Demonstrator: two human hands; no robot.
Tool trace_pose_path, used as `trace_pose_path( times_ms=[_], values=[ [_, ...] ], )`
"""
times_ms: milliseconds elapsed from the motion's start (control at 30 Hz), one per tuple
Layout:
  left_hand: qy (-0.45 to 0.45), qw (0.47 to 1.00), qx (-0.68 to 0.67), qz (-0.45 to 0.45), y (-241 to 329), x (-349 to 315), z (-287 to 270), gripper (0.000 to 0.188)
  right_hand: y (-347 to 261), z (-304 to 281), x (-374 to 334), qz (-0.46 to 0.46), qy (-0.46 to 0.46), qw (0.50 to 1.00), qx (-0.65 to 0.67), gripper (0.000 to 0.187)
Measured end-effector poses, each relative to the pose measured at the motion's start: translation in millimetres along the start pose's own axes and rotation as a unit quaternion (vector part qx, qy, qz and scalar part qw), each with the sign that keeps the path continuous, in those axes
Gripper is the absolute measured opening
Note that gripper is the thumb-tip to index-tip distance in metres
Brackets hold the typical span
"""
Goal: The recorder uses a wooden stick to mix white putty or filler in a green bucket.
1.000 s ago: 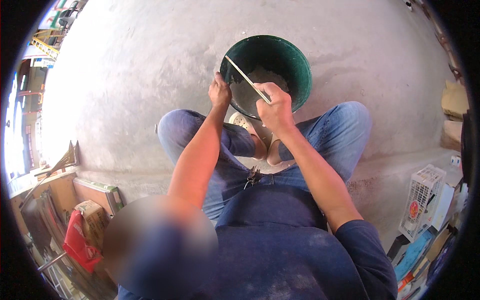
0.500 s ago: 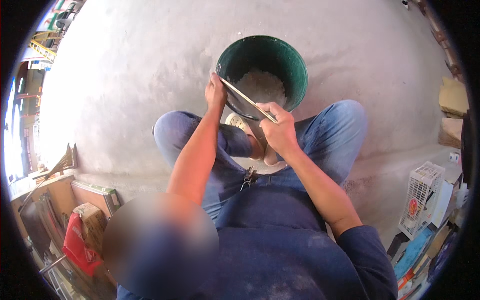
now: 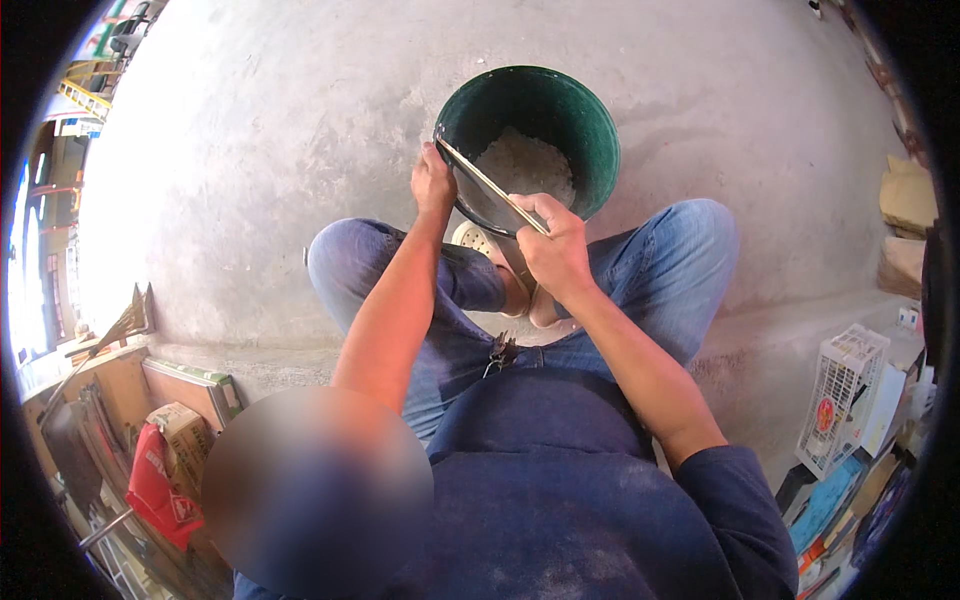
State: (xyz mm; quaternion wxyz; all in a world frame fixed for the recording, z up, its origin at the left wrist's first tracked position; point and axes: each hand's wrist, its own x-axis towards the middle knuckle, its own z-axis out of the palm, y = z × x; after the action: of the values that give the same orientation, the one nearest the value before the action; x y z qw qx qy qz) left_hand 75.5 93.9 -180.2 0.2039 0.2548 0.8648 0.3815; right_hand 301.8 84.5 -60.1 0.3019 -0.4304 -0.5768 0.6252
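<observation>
A dark green bucket [image 3: 596, 135] stands between my knees, with whitish, crumbly-looking material [image 3: 525, 165] at its bottom. My left hand [image 3: 434, 182] is closed at the bucket's left rim, its fingertips partly hidden against the edge. In my right hand [image 3: 556, 245], near the bucket's near rim, is a slim pale stick [image 3: 490, 185]. The forefinger lies along it and the other fingers curl under. The stick slants across the bucket's opening, its far end by the left rim close to my left fingertips.
My bent legs in jeans [image 3: 670, 250] flank the bucket on a grey concrete floor [image 3: 300, 120]. A white wire basket [image 3: 845, 395] and other goods lie to the right. On the left are a cardboard box [image 3: 183, 445], a red bag [image 3: 155, 490] and boards.
The bucket has shifted slightly away and to the right. The stick's far end now reaches a little past my left fingertips, and my right hand has moved slightly up with it.
</observation>
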Motion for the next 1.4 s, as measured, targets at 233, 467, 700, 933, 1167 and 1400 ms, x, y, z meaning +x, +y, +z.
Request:
trace_pose_path(
  times_ms=[233, 467, 700, 933, 1167, 1400],
  values=[
    [-0.002, 1.000, 0.026, -0.003, 10, -5, -1, 0.067, 2, 1, 29, -0.079, 0.008, 0.995, -0.062, 0.037],
    [-0.003, 1.000, 0.029, 0.002, 17, -7, 0, 0.065, 6, -4, 19, -0.179, 0.005, 0.982, -0.066, 0.032],
    [-0.023, 1.000, 0.001, -0.009, 9, 2, -1, 0.066, 26, 4, 12, -0.305, 0.021, 0.944, -0.122, 0.034],
    [-0.027, 1.000, 0.007, -0.010, 11, -4, -1, 0.069, 31, 2, 14, -0.267, 0.025, 0.958, -0.106, 0.033],
    [-0.001, 1.000, 0.023, -0.010, 11, -1, -3, 0.067, 20, 0, 8, -0.189, 0.009, 0.978, -0.087, 0.032],
    [-0.014, 1.000, -0.002, -0.005, 10, -2, -1, 0.066, 19, 1, -2, -0.158, 0.019, 0.986, -0.051, 0.035]
  ],
)
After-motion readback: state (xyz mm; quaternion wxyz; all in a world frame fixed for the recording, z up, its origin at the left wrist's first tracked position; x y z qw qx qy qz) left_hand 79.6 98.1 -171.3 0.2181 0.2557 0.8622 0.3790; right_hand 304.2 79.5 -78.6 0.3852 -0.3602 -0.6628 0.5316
